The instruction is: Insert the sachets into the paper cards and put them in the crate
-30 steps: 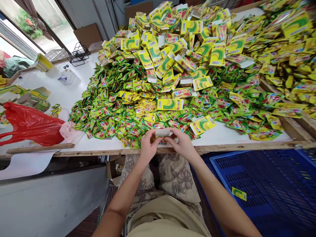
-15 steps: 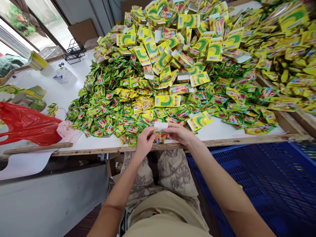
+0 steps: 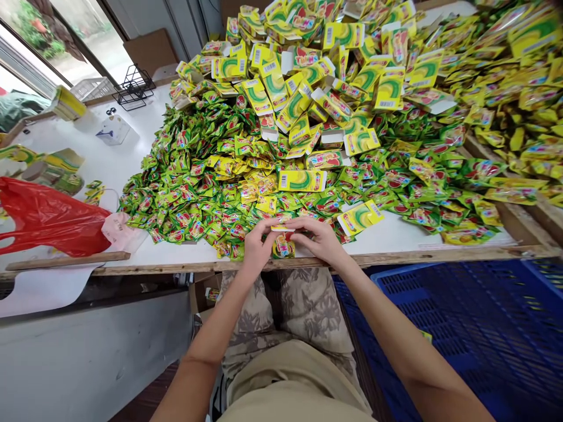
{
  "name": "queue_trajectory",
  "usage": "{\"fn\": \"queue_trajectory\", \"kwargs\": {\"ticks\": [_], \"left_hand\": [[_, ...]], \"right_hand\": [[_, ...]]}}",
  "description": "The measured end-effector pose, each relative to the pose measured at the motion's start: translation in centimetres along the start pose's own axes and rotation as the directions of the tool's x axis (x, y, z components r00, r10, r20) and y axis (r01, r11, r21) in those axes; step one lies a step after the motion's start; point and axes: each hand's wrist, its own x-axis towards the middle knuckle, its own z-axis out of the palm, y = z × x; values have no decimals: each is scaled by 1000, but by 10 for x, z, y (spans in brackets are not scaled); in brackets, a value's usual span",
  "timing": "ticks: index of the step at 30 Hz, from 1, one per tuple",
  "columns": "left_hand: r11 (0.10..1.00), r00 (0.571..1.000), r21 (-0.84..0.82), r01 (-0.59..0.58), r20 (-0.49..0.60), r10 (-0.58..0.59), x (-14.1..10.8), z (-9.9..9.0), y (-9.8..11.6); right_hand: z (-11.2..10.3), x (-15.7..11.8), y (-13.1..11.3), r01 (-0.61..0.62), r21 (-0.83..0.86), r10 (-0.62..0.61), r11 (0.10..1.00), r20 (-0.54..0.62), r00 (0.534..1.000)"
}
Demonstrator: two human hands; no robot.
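Note:
At the table's front edge, my left hand (image 3: 258, 245) and my right hand (image 3: 321, 240) hold a small yellow carton (image 3: 281, 228) between their fingertips. Only a narrow yellow and white edge of it shows; the fingers cover its ends. Just below, between the two hands, is a green and yellow candy sachet (image 3: 284, 246) with a printed front. Whether the sachet touches the carton I cannot tell. Beyond the hands spreads a heap of green sachets (image 3: 193, 193), with many yellow cartons (image 3: 303, 180) lying on it, some with white flaps open.
A red plastic bag (image 3: 48, 217) lies at the left, with a white and blue box (image 3: 113, 130) and a black wire rack (image 3: 134, 88) behind. Wooden strips (image 3: 519, 220) edge the table. A blue plastic crate (image 3: 440, 316) stands below right.
The carton's white flap, standing up before, no longer shows; a thin yellow and white edge shows instead. My fingers have come closer together over it. The view has shifted slightly.

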Motion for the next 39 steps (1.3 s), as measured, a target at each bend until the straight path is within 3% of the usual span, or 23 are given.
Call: {"fn": "queue_trajectory", "kwargs": {"ticks": [3,5,9,13,19,26,33,39], "left_hand": [[987,988,110,-121,112,109,2,-11,6],[988,985,105,-116,138,101,3,-16,10],[997,994,64,41,95,-47,6,-15,13],[971,972,-53,233,53,-230,9,-7,16],[956,957,-47,291,22,-291,18,-7,22],[953,954,-72,293,93,-286,13,-11,18],[992,971,-60,113,216,-98,9,-21,9],[996,987,-73,53,156,-41,8,-19,2]], "right_hand": [[-2,0,-2,-47,24,46,999,27,999],[-1,1,-5,-92,52,90,994,25,996],[3,4,-10,-210,103,208,972,26,978],[4,8,-12,-353,208,358,912,12,934],[1,19,-17,-462,316,475,829,37,879],[-6,17,-15,-456,282,454,844,74,888],[-7,4,-15,-405,245,383,881,135,914],[-3,0,-14,-361,295,338,885,128,932]]}}
